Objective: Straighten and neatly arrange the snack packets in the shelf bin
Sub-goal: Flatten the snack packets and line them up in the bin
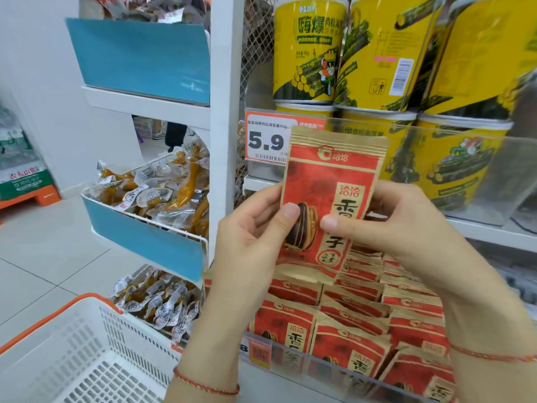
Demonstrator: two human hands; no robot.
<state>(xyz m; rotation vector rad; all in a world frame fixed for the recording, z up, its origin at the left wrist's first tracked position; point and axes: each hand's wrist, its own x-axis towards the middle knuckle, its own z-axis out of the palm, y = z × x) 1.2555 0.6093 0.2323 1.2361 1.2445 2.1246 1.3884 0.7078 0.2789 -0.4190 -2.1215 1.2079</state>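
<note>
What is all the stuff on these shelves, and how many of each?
held packet: one, red and tan, upright above the bin
packets in the bin: many, red and tan, in leaning rows below the hands
yellow tubs: several, stacked on the upper shelf
price tag: one, orange and white, reads 5.9
clear-wrapped snacks: many, brownish, in blue-fronted bins at left
basket: one, white with orange rim, lower left
left hand: grip on the packet's left edge
right hand: grip on its right edge

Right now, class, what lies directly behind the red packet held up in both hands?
Behind the red packet show an orange price tag reading 5.9 and yellow tubs behind a clear shelf guard. The packet covers part of the tag.
</note>
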